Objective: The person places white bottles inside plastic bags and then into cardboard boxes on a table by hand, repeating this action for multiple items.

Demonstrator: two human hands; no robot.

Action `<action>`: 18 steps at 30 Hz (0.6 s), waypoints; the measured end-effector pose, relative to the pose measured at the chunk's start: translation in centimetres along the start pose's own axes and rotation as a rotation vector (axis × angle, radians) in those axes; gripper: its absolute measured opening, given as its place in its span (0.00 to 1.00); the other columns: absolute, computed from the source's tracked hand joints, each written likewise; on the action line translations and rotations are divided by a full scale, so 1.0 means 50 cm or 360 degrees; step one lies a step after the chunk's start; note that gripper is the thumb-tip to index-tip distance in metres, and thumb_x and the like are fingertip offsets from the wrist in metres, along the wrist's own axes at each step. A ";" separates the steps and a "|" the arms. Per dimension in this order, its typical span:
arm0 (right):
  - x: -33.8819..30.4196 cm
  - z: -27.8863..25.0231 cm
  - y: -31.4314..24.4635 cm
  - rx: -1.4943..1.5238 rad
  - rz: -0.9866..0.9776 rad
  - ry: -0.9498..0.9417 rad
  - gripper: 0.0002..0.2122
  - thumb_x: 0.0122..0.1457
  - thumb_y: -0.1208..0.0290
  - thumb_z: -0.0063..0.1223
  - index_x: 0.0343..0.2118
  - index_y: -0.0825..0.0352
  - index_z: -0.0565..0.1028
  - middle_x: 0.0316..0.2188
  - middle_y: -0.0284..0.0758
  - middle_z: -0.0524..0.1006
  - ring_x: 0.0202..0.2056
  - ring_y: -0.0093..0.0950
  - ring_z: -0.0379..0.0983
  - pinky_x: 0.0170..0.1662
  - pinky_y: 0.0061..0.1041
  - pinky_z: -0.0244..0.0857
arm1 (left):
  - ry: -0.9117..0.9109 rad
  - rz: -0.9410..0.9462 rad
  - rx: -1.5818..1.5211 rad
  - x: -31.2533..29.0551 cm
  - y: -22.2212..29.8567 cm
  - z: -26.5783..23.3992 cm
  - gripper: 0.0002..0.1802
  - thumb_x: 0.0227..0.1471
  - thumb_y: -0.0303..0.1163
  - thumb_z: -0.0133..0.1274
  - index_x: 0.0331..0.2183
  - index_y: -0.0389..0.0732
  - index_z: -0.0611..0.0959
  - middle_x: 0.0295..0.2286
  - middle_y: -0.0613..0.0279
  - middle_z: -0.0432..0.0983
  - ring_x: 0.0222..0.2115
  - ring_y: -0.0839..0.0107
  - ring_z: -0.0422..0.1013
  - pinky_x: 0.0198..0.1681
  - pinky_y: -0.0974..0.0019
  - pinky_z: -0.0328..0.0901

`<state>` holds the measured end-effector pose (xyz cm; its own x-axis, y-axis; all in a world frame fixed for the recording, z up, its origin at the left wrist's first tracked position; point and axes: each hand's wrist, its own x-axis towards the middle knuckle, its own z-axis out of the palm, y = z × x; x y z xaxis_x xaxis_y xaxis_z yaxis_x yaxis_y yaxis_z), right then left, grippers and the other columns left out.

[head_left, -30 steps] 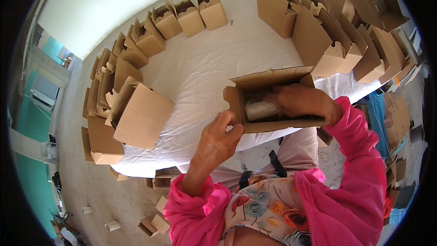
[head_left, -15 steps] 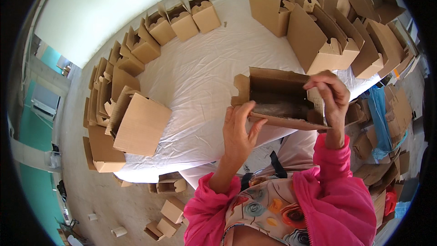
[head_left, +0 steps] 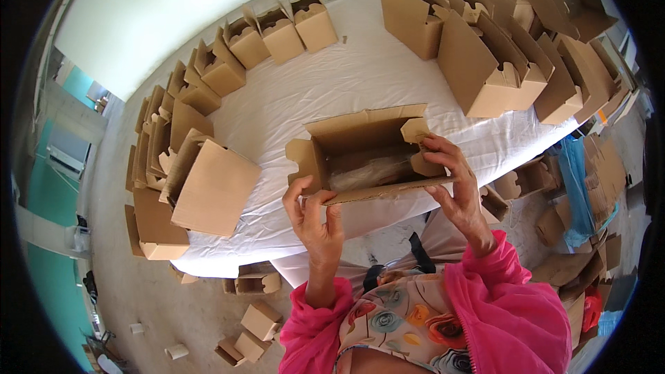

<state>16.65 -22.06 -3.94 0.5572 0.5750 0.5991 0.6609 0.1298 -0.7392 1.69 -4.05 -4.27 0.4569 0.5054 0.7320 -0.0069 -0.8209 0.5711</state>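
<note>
In front of me, over the near side of a white-covered table (head_left: 291,118), I hold an open cardboard box (head_left: 388,192). Its lid flap stands up at the far side, and its notched end flaps are raised. A clear plastic bag (head_left: 374,172) lies inside; whether anything is wrapped in it I cannot tell. The fingers of my left hand (head_left: 315,225) grip the box's near left corner. My right hand (head_left: 458,190) has the right end, with its thumb on the near wall and fingers by the right end flap.
A curved row of open cardboard boxes (head_left: 222,73) lines the table's left and far edges. More boxes (head_left: 485,62) crowd its right side. Small boxes (head_left: 260,322) lie on the floor at the lower left, and blue plastic sheeting (head_left: 575,187) hangs among cartons at the right.
The box has moved left and turned more level in my hands. My right hand has come down from the raised end flap to the near right corner, and the plastic inside shows more.
</note>
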 end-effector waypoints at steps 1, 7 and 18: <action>0.010 0.004 0.001 0.0015 -0.0023 -0.0041 0.17 0.52 0.69 0.57 0.45 0.67 0.70 0.50 0.43 0.68 0.57 0.41 0.59 0.57 0.36 0.54 | 0.0030 0.0014 -0.0007 -0.004 -0.006 -0.007 0.16 0.49 0.42 0.56 0.28 0.37 0.78 0.44 0.52 0.65 0.46 0.59 0.62 0.50 0.58 0.57; 0.021 0.037 0.018 0.0025 -0.0046 -0.0082 0.16 0.50 0.66 0.60 0.40 0.68 0.73 0.42 0.40 0.73 0.49 0.39 0.67 0.50 0.32 0.61 | 0.0165 0.0024 -0.0232 -0.019 -0.017 0.003 0.19 0.44 0.25 0.60 0.38 0.38 0.72 0.43 0.51 0.65 0.43 0.60 0.67 0.47 0.61 0.61; 0.042 0.043 0.007 0.0155 0.0291 0.0094 0.25 0.50 0.71 0.60 0.51 0.67 0.64 0.33 0.41 0.74 0.38 0.31 0.72 0.44 0.27 0.63 | 0.0008 -0.0165 -0.0188 -0.001 -0.017 0.018 0.27 0.49 0.25 0.56 0.50 0.35 0.66 0.46 0.52 0.60 0.42 0.67 0.63 0.45 0.68 0.61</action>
<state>16.97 -19.09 -3.61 0.6939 0.5481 0.4670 0.4959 0.1065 -0.8618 2.44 -3.63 -5.13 0.4560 0.5874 0.6686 -0.0649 -0.7273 0.6832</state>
